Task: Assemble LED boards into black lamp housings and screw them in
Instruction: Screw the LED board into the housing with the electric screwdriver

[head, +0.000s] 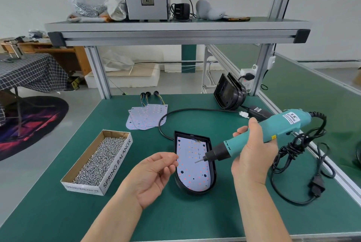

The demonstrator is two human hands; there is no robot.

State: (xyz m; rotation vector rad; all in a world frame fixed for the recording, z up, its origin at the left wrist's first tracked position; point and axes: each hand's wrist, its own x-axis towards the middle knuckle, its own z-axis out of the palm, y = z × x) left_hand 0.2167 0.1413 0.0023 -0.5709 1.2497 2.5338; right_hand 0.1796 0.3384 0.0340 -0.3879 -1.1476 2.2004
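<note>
Housing (195, 191) rim hidden behind left hand (154, 177), screwdriver (230, 144).

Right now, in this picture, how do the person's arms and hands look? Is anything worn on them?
The left forearm and the right forearm are uncovered down to the picture's lower edge; no sleeve shows. The left hand and the right hand wear no gloves. No ring, watch, bracelet or wrist strap is visible, and no marking.

White LED board (190, 171) seated flat inside black housing (213, 171).
</note>
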